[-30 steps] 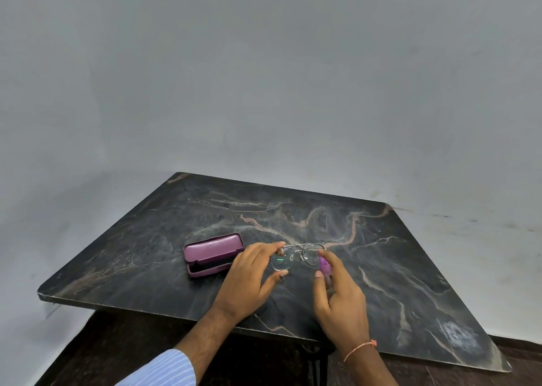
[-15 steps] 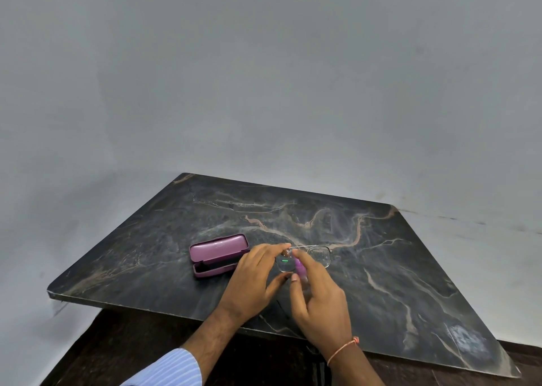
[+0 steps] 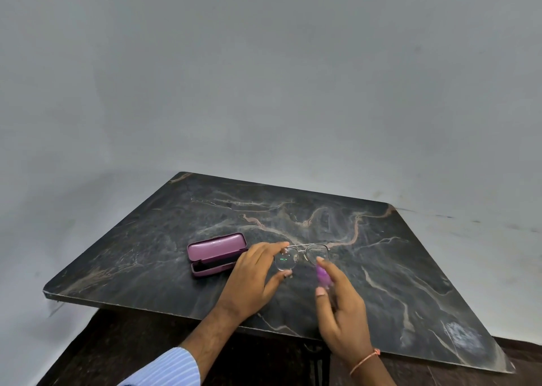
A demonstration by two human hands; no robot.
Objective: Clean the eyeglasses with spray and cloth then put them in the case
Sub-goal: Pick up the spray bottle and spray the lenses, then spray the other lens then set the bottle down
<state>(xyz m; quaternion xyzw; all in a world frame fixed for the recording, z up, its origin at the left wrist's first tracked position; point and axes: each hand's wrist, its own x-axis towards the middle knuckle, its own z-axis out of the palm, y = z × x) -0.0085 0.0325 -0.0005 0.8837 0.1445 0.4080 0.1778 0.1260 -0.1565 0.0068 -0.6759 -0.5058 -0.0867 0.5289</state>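
Thin metal-framed eyeglasses [image 3: 305, 255] are held upright just above the dark marble table [image 3: 410, 268]. My left hand [image 3: 252, 280] pinches the left lens rim between thumb and fingers. My right hand [image 3: 341, 309] holds a small purple spray bottle [image 3: 322, 275] just in front of the right lens, index finger on its top. The purple glasses case [image 3: 215, 253] lies open on the table to the left of my left hand, its lid tilted up. No cloth is visible.
The table's near edge [image 3: 146, 308] runs diagonally below my forearms, with dark floor beneath. A whitish smudge [image 3: 465, 335] marks the table's near right corner. A plain grey wall stands behind.
My right hand with the spray bottle has moved from the left lens to the right lens. My left hand keeps its hold on the glasses.
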